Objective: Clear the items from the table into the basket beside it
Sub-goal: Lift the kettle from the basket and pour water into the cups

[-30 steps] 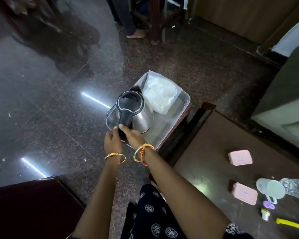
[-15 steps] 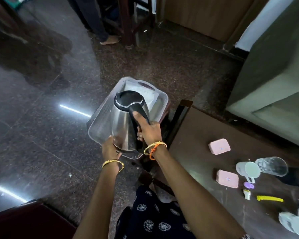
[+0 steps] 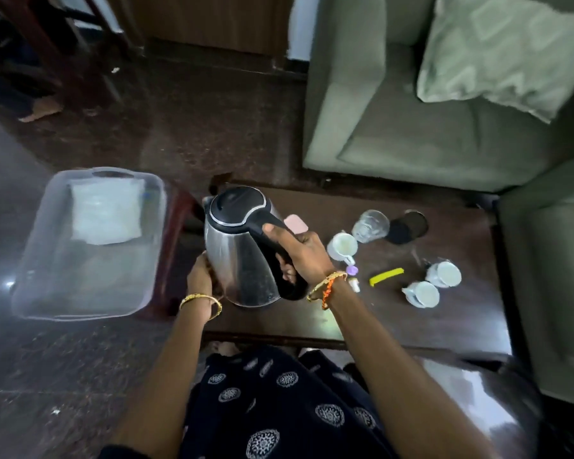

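A steel kettle [image 3: 237,256] with a black lid and handle hangs over the left end of the dark wooden table [image 3: 461,313]. My right hand [image 3: 299,250] grips its black handle. My left hand [image 3: 201,276] presses against its lower left side. The clear plastic basket [image 3: 40,276] stands to the left of the table and holds a white plastic bag [image 3: 106,213]. On the table lie a pink box [image 3: 297,223], three white cups [image 3: 342,246], a glass [image 3: 370,225], a yellow stick [image 3: 386,276] and small bits beside my right wrist.
A dark round lid [image 3: 408,226] lies by the glass. A green sofa [image 3: 411,120] with a cushion [image 3: 507,51] stands behind the table, another green seat [image 3: 550,276] to its right. A person's bare foot [image 3: 40,111] and chair legs are at the far left.
The kettle has come up out of the basket and moved right over the table. My right hand took the handle; my left shifted to the kettle's side. The view swung right.
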### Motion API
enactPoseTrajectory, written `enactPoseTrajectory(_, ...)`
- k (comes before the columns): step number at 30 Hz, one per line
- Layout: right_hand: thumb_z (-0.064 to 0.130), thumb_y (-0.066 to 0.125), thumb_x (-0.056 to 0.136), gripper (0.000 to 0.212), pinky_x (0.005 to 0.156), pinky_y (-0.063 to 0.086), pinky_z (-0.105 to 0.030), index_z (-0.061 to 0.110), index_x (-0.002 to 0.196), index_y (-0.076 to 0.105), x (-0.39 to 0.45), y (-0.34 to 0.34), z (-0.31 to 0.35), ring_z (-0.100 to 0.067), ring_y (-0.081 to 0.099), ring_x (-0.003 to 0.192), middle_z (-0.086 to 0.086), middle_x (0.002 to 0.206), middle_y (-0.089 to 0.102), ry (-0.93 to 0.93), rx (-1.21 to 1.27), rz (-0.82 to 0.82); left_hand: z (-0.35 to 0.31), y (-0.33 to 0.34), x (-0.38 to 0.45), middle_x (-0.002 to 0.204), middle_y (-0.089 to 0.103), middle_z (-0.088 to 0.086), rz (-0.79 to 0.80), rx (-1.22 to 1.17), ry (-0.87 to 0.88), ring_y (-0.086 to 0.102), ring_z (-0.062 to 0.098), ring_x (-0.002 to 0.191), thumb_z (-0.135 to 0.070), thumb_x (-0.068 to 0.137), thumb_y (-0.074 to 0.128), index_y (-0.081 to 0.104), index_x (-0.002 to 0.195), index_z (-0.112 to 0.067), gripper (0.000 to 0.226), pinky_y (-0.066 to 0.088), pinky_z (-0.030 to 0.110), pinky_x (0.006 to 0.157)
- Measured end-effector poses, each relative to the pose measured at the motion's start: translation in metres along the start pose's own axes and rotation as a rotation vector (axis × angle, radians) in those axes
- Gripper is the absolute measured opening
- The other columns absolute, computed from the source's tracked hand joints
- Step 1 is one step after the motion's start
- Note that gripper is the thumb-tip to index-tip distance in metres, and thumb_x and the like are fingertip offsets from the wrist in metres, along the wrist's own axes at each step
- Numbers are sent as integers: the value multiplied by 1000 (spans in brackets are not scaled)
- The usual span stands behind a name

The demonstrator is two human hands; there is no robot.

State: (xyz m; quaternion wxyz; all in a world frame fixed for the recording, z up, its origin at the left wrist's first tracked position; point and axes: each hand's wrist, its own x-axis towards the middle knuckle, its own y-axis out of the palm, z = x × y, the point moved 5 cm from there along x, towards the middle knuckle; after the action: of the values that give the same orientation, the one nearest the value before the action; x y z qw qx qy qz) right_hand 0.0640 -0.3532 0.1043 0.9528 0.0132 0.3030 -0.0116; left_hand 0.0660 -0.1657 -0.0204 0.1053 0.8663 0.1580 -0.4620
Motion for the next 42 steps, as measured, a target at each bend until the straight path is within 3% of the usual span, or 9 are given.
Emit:
enactPoseTrajectory(6, 62, 70, 60, 54, 36, 30, -21, 16, 43, 47, -23, -126, -36, -14, 34, 30, 2, 35, 42, 53, -21, -223, 73, 127, -23, 87, 67, 2, 189, 116, -116, 62, 19, 72, -56, 84, 49, 63, 101, -21, 41, 49, 27, 58)
enactPoseTrajectory(10, 61, 72, 61, 55, 34, 29, -20, 16, 40, 48, -36, -198, -55, -16, 34, 28, 1, 34, 42, 53, 36, -353, 112, 199, -34, 117, 62, 8, 298, 219, -149, 58, 25, 101, -65, 83, 44, 59, 121, -16, 64, 48, 36, 89)
enactPoseTrajectory(15, 63, 72, 59, 57, 35, 31, -22, 15, 39, 49, -43, -266, -73, -19, 34, 29, -3, 37, 42, 107, 70, -472, 149, 261, -47, 115, 63, 14, 298, 310, -199, 60, 29, 100, -69, 85, 37, 56, 124, -7, 75, 49, 40, 95)
enactPoseTrajectory(18, 68, 71, 54, 59, 35, 33, -24, 16, 38, 49, -40, -295, -76, -19, 34, 30, -4, 37, 43, 171, 56, -499, 162, 289, -52, 127, 59, 18, 343, 318, -268, 57, 34, 114, -72, 84, 33, 55, 127, -11, 78, 45, 46, 101)
enactPoseTrajectory(26, 66, 70, 55, 57, 36, 31, -24, 13, 40, 53, -20, -333, -60, -18, 33, 31, -3, 37, 42, 272, -31, -511, 170, 323, -75, 131, 56, 8, 429, 228, -333, 53, 26, 118, -71, 85, 30, 55, 123, -15, 72, 43, 41, 101)
enactPoseTrajectory(30, 66, 71, 53, 58, 36, 30, -22, 14, 36, 51, -7, -333, -51, -17, 33, 31, -4, 38, 43, 321, -65, -526, 168, 324, -76, 99, 65, 6, 412, 221, -404, 60, 24, 84, -75, 82, 30, 60, 98, -18, 66, 51, 36, 70)
enactPoseTrajectory(33, 68, 72, 49, 59, 36, 31, -22, 13, 38, 52, 0, -331, -45, -18, 35, 30, -5, 37, 47, 354, -103, -544, 172, 323, -72, 101, 64, 9, 373, 223, -419, 62, 26, 87, -77, 80, 32, 62, 88, -15, 69, 52, 36, 71)
enactPoseTrajectory(38, 68, 68, 50, 61, 37, 34, -22, 8, 47, 58, 6, -335, -34, -18, 38, 30, -3, 36, 50, 380, -173, -558, 188, 321, -76, 114, 65, 15, 383, 242, -471, 62, 31, 106, -81, 75, 35, 60, 115, -7, 88, 50, 44, 96)
enactPoseTrajectory(42, 67, 67, 50, 60, 37, 35, -22, 8, 48, 59, 6, -338, -28, -18, 38, 29, -2, 36, 51, 405, -207, -575, 190, 321, -79, 112, 65, 11, 409, 303, -464, 63, 27, 95, -80, 78, 28, 59, 118, -14, 84, 50, 38, 82)
